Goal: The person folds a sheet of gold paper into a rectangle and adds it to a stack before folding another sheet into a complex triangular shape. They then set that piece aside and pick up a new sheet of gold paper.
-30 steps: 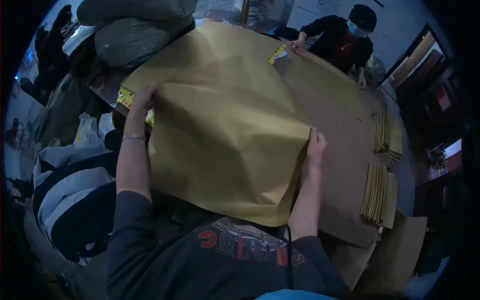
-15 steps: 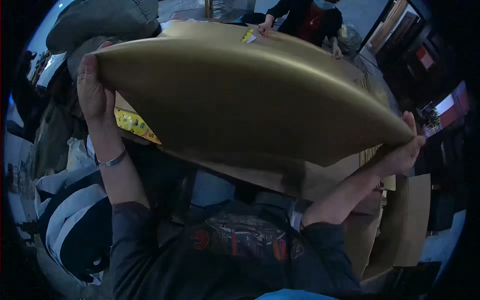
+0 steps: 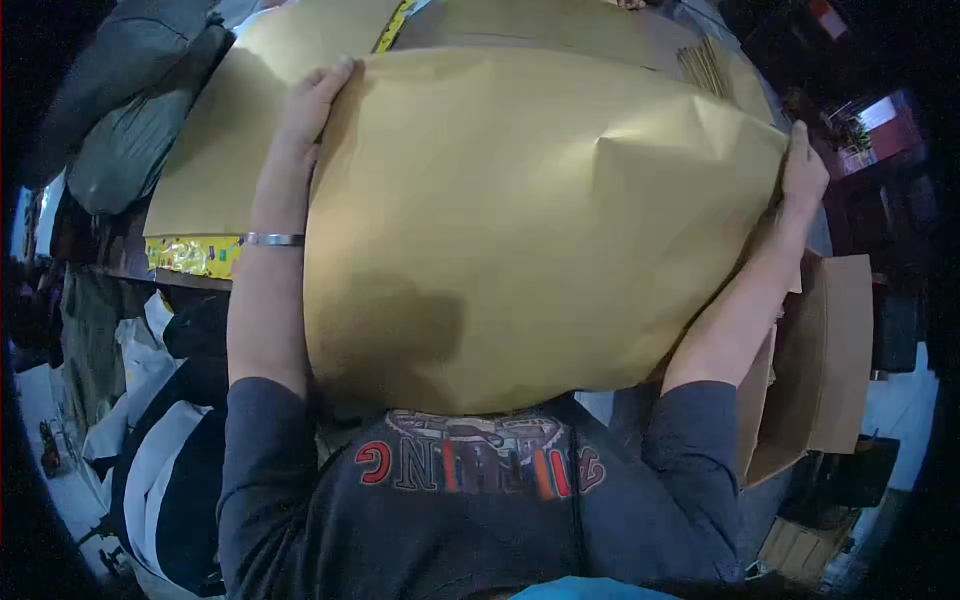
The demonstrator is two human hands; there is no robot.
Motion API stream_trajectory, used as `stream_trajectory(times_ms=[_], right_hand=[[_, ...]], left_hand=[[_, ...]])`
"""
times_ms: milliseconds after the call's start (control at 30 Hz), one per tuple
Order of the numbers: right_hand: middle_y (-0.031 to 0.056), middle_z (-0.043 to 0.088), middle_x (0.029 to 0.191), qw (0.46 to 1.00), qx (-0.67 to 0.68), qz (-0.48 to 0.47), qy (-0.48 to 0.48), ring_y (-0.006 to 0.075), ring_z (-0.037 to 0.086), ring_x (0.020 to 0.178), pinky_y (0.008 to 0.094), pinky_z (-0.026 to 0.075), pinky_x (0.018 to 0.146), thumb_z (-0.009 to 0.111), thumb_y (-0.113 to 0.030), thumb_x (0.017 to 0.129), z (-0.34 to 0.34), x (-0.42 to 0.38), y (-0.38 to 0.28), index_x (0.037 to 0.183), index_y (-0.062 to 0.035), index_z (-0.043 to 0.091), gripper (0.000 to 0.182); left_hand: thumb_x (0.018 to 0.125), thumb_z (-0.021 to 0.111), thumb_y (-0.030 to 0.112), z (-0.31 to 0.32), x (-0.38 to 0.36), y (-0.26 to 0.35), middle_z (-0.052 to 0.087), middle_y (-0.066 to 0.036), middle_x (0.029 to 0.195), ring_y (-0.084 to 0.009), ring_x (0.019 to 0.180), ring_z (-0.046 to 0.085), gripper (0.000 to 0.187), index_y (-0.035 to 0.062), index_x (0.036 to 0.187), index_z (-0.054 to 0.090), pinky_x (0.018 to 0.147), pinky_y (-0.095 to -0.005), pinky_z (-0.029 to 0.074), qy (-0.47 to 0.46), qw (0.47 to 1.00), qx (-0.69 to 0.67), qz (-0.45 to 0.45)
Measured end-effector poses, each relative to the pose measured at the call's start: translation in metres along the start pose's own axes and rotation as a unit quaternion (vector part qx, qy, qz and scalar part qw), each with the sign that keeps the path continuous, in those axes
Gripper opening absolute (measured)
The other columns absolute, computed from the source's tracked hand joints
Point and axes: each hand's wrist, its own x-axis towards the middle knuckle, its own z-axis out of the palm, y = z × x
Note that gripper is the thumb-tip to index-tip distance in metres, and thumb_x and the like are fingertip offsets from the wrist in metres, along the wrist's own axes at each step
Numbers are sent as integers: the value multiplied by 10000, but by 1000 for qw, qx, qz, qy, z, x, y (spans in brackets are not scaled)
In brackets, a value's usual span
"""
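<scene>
A large gold-brown sheet (image 3: 480,230) spans the middle of the view, its near edge against the front of the dark shirt. At its upper left corner my left hand (image 3: 315,100) grips the edge, thumb over the top. My right hand (image 3: 803,172) holds the upper right corner, fingers mostly behind it. Creases run across the sheet's upper right part, and a shadow falls on its lower left. Beneath and to the left lies another gold-brown sheet (image 3: 225,150), with a yellow patterned strip (image 3: 195,256) along its near edge.
Grey-green stuffed sacks (image 3: 130,140) lie at the upper left. An open cardboard box (image 3: 838,350) stands at the right. Folded brown pieces (image 3: 704,66) rest on the far right of the work surface. Part of another person's hand (image 3: 631,4) shows at the top edge.
The held sheet has turned from a raised, bowed position to a flatter one, its broad face now showing. My left hand has moved right and slightly up; my right hand has moved up. The view has tilted down.
</scene>
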Motion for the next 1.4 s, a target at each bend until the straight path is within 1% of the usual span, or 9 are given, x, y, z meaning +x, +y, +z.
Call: stream_trajectory(times_ms=[67,167,233,500,767,1033,1067,1233,1400], right_hand=[[305,635,945,996,-66,26,-57,416,601,894,441,453,853,481,-669,859,46,-12,22,931,79,661,772],[289,639,999,988,-106,-79,-77,454,584,1006,435,446,888,460,-607,890,118,-19,94,1014,37,667,687],[265,647,1004,977,-137,44,-155,448,590,988,456,452,875,442,-584,909,132,-40,72,1002,12,685,651],[215,649,1076,957,-205,117,-170,405,598,1028,480,466,876,381,-577,937,184,-81,62,1060,-35,678,631],[174,646,1127,937,-254,123,-204,387,595,1063,470,470,896,347,-589,946,192,-76,69,1140,-81,659,627],[243,601,1192,953,-149,159,-211,370,569,1112,424,433,955,422,-692,864,194,-62,100,1156,22,628,800],[243,601,1192,952,-153,157,-212,370,569,1112,424,433,955,422,-692,864,186,-64,109,1156,22,628,800],[138,664,926,928,-66,143,-339,253,621,888,365,462,822,606,-560,836,137,-104,140,985,1,678,584],[100,632,785,960,-30,59,-273,196,561,735,358,446,694,651,-426,856,105,-156,116,860,41,633,468]], left_hand=[[865,690,388,24,-1,-23,641,-15,811,-101,707,567,357,33,908,680,634,-273,467,30,961,250,-113],[855,701,383,30,17,-94,630,-6,770,-101,699,557,354,32,902,688,635,-267,451,14,978,157,-133],[845,706,386,35,28,-109,639,-15,763,-104,690,565,372,16,875,686,631,-280,458,18,966,187,-179],[828,645,466,52,64,-130,681,-188,791,-337,799,668,444,27,814,712,734,-419,508,51,810,583,-49],[845,631,489,31,41,-112,697,-190,874,-328,829,665,510,-10,910,708,754,-389,501,-14,894,421,-154],[785,695,381,23,-27,-123,657,-199,870,-350,842,638,376,9,836,702,741,-425,494,10,822,566,61],[792,685,388,28,-26,-113,680,-180,835,-346,820,655,358,37,849,722,749,-424,504,1,833,553,-16],[803,664,429,29,-4,-111,698,-162,858,-320,854,673,378,70,902,733,763,-411,513,-4,833,550,-63],[784,671,486,28,14,-121,705,-130,931,-311,896,668,402,114,923,733,795,-401,510,-25,813,577,-77]])
